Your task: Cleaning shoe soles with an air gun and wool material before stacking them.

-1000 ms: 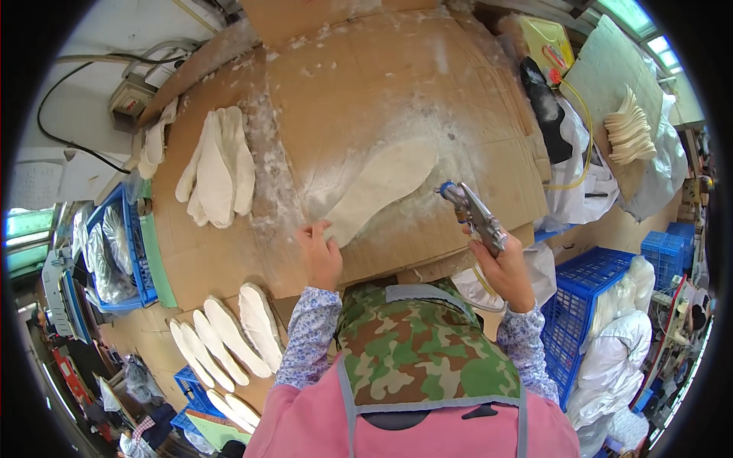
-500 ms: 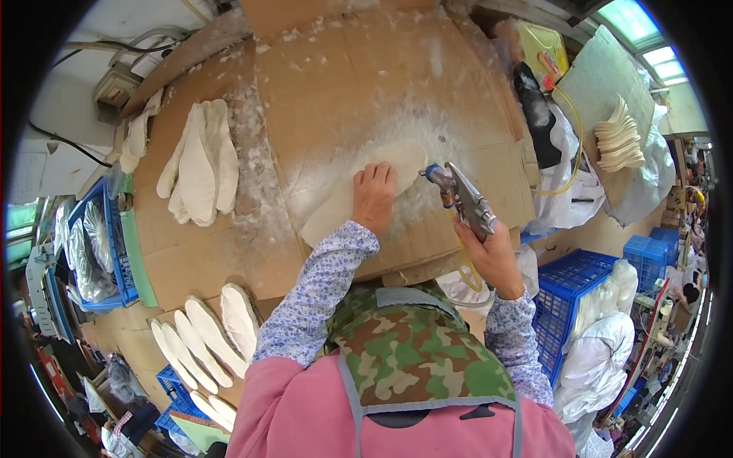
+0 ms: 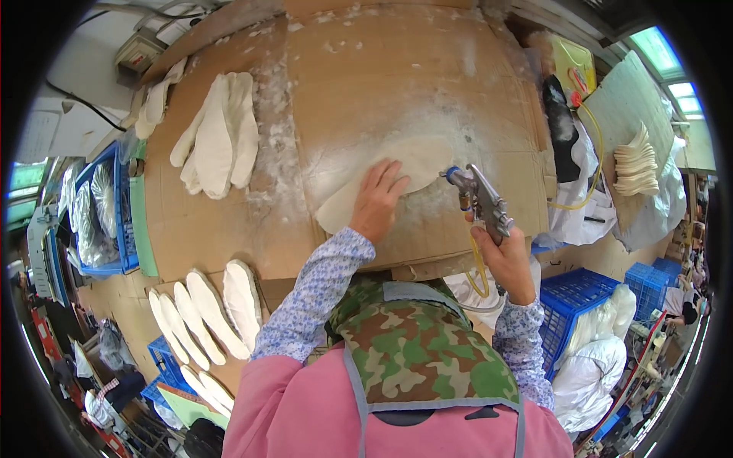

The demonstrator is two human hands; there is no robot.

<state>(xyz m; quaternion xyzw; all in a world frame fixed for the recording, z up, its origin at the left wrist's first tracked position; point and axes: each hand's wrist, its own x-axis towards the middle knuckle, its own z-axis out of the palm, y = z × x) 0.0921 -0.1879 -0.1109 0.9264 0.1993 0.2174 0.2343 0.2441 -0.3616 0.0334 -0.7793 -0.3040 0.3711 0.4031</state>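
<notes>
A cream, fleecy insole [image 3: 420,160] lies slantwise on the cardboard in front of me. My left hand [image 3: 376,197] rests on its middle with the fingers stretched out flat. My right hand [image 3: 506,259] is wrapped round the handle of a metal spray gun [image 3: 482,198] with a blue nozzle end. That nozzle points left, close to the insole's right end and apart from it. A yellow hose [image 3: 479,267] hangs below the gun.
Cardboard [image 3: 366,69] dusted with white fluff covers the table. Several insoles [image 3: 216,145] lie at its left, and more [image 3: 205,309] lie near left. Blue crates [image 3: 573,301] stand at both sides. A yellow can [image 3: 571,65] and an insole stack [image 3: 636,164] are at far right.
The whole view has shifted, so the table sits higher and further right in it. My left fingers have spread a little on the insole. The spray gun stays by the insole's right end.
</notes>
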